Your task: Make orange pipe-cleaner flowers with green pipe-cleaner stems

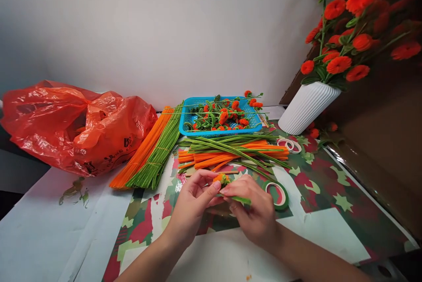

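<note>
Between my two hands is a small orange and green flower piece (222,179). My left hand (197,198) pinches it from the left with thumb and fingers. My right hand (252,207) is closed on a short green strip (242,200) that reaches the flower's base. Just right of my right hand lies a roll of green tape (282,196). Orange fuzzy stems (211,159) and green fuzzy stems (231,143) lie loose beyond my hands. Behind them, a blue basket (217,133) holds small orange flowers and curled green pieces.
A red plastic bag (112,128) sits at the left, beside bundled orange stems (145,150) and green stems (163,154). White tape rolls (293,146) lie at the right. A white ribbed vase (306,108) with orange flowers (339,64) leans at the back right.
</note>
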### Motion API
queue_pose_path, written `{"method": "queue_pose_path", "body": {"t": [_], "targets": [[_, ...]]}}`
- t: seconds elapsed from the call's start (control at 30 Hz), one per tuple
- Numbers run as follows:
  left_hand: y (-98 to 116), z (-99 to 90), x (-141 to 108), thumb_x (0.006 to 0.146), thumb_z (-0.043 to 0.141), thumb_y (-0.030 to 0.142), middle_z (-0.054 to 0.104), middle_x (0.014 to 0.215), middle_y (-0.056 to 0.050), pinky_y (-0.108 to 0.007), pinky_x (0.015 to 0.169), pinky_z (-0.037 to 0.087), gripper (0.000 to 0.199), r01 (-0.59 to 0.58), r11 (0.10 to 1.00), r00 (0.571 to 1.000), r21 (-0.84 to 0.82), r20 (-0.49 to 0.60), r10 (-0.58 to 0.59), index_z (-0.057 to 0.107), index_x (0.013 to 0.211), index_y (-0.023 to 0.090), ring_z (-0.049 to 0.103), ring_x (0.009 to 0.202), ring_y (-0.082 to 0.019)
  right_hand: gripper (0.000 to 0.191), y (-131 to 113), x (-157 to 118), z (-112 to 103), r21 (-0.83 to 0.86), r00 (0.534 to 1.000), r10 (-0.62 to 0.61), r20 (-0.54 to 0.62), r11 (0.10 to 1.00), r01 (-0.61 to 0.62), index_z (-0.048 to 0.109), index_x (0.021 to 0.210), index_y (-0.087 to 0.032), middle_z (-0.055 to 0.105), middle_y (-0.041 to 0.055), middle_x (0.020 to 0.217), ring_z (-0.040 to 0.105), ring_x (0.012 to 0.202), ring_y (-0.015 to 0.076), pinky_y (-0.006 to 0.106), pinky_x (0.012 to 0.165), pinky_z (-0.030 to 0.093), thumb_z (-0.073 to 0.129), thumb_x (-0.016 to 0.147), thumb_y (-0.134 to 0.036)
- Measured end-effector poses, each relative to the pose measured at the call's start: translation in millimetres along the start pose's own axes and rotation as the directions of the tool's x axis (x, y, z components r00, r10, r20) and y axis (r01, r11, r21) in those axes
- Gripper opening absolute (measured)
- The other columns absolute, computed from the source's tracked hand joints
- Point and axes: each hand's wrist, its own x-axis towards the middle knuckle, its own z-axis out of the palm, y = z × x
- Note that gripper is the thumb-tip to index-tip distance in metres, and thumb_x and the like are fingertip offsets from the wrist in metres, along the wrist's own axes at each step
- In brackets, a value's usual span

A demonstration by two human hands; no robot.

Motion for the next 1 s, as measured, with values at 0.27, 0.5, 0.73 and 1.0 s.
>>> {"method": "queue_pose_path", "body": {"t": [0.27,0.5,0.73,1.0], "targets": [[-3.7,-1.1,0.4,0.066,0.079,0.035,0.059,0.080,0.002,-0.019,0.062,0.055,0.027,-0.004,0.999,1.000,0.048,-0.004,0.004,0.065,0.082,0.019,0.058,0.074,-0.011,0.025,2.6,-2.5,-1.2,-0.033,0.999,0.027,-0.046,0.999,-0.029,0.063,0.099,-0.023,0.071,0.0027,0.080,0.063,0.071,0.0182,0.035,0.068,0.047,0.063,0.081,-0.005],[-2.2,-0.5,-3.0,0.069,0.077,0.037,0.058,0.081,0.001,-0.021,0.062,0.057,0.025,-0.019,0.999,1.000,0.038,0.010,0.019,0.066,0.083,0.019,0.058,0.075,-0.012,0.034,1.1,-1.1,-4.0,-0.022,0.997,-0.024,-0.067,0.999,0.023,0.061,0.103,-0.024,0.072,0.0026,0.086,0.064,0.075,0.0179,0.036,0.069,0.050,0.063,0.078,-0.002],[-0.7,-1.3,-3.2,0.068,0.077,0.036,0.062,0.084,0.001,-0.022,0.063,0.057,0.024,-0.037,0.996,0.999,0.081,-0.006,0.038,0.065,0.081,0.019,0.062,0.078,-0.014,0.033,4.9,1.6,-6.1,-0.014,1.000,-0.007,0.023,1.000,0.007,0.061,0.105,-0.024,0.071,0.0034,0.088,0.064,0.080,0.0176,0.036,0.072,0.049,0.054,0.083,-0.001],[-2.1,-1.5,-0.9,0.070,0.076,0.037,0.065,0.083,-0.002,-0.022,0.062,0.057,0.025,0.010,0.997,1.000,0.074,0.027,-0.012,0.064,0.081,0.018,0.064,0.076,-0.014,0.035,9.4,9.2,-14.1,-0.057,0.991,0.018,0.131,0.998,-0.011,0.060,0.117,-0.026,0.066,0.0022,0.079,0.061,0.080,0.0182,0.036,0.075,0.047,0.047,0.090,-0.008]]}}
